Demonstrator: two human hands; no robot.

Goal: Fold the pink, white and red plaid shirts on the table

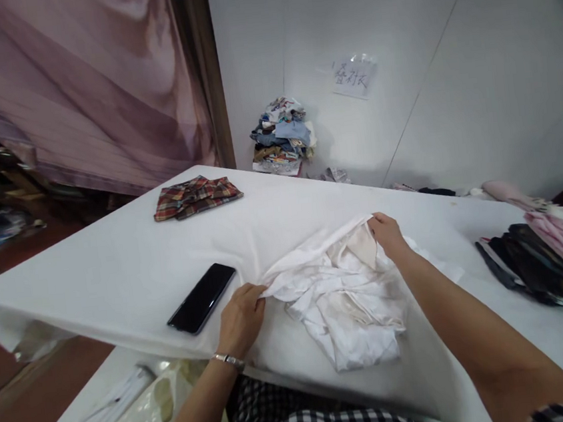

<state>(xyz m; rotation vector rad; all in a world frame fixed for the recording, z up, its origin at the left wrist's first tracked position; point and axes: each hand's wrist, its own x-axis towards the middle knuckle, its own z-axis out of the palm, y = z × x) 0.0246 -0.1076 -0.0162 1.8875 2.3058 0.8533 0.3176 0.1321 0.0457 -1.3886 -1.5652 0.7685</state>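
Observation:
A crumpled white garment, perhaps a shirt, lies bunched on the white-covered table in front of me. My left hand, with a bracelet at the wrist, pinches its left end near the table's front edge. At the far right end of the cloth, my right hand grips another edge, raised slightly off the table. Between both hands the upper edge is stretched in a line, while the rest sits in loose folds below. Just left of my left hand rests a black phone, not touched.
A folded plaid garment lies at the table's far left. Dark and pink clothes are piled at the right. Behind the table stands a tall clothes stack against the wall. A plastic bag lies on a lower surface at front left.

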